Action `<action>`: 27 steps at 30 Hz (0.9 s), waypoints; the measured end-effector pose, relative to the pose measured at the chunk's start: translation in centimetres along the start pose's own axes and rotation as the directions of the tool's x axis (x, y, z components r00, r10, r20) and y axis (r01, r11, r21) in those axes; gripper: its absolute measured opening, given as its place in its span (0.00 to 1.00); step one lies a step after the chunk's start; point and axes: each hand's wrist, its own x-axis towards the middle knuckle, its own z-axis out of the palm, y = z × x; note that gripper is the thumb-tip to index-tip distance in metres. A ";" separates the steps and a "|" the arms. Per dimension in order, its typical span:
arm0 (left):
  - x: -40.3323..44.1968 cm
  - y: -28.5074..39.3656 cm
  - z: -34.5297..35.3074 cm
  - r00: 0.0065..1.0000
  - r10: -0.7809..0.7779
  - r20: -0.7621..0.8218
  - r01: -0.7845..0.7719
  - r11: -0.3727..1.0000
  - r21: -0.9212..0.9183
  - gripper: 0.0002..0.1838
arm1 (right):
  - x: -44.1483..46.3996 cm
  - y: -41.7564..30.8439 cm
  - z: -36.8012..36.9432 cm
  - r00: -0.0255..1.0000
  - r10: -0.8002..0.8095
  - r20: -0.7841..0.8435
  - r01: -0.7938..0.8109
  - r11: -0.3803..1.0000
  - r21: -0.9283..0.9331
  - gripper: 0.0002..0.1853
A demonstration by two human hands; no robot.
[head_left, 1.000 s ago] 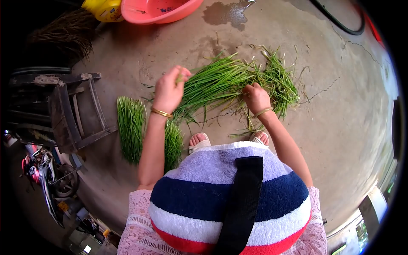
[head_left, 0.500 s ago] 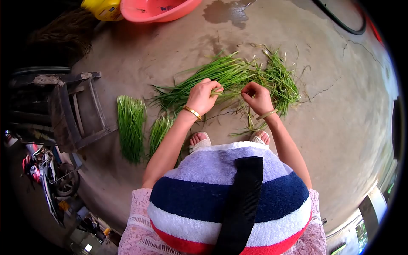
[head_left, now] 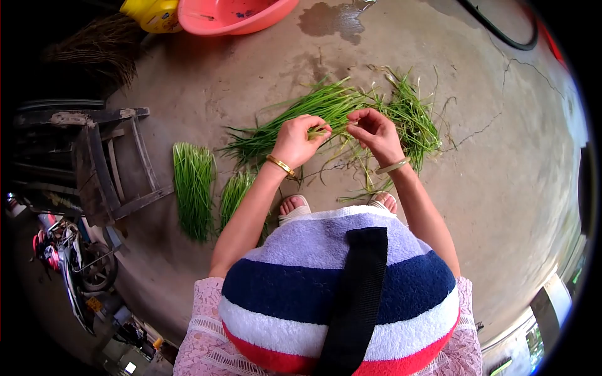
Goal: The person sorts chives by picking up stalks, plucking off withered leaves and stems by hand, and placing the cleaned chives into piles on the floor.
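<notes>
My left hand (head_left: 297, 141) is closed around a small bunch of green chives (head_left: 318, 132), whose pale ends poke out between thumb and fingers. Just to its right, my right hand (head_left: 378, 136) has thumb and forefinger pinched together; whatever is between them is too small to make out. Below and beyond both hands, a long heap of green chives (head_left: 301, 113) lies on the concrete floor. At its right end is a messier pile of stalks and yellowish leaves (head_left: 411, 122). Two neat bundles rest at the left, a larger bundle (head_left: 194, 191) and a smaller bundle (head_left: 236, 195) partly behind my left forearm.
A wooden stool (head_left: 119, 163) lies on its side at the left, with a motorbike (head_left: 88, 263) beyond. At the top are a pink basin (head_left: 235, 22), a yellow container (head_left: 153, 14) and a straw broom (head_left: 100, 50). A dark hose (head_left: 501, 34) curves at top right.
My right hand has moved left and slightly up, close to the stems in my left hand. The left hand has barely moved and still holds the chives.
</notes>
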 end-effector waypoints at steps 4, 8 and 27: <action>-0.1 0.0 0.1 0.999 0.010 -0.046 -0.010 1.000 -0.003 0.06 | 0.1 1.2 1.0 0.998 0.057 -0.026 -0.059 0.996 -0.061 0.08; -0.2 -0.1 0.1 0.999 -0.007 -0.051 0.006 1.000 -0.022 0.06 | 0.1 1.4 1.1 0.996 0.064 -0.068 -0.067 0.997 -0.044 0.06; -0.2 -1.0 0.0 0.981 -0.154 0.118 0.178 0.957 -0.227 0.04 | 0.0 1.4 0.6 0.994 0.088 -0.065 -0.087 0.996 0.011 0.05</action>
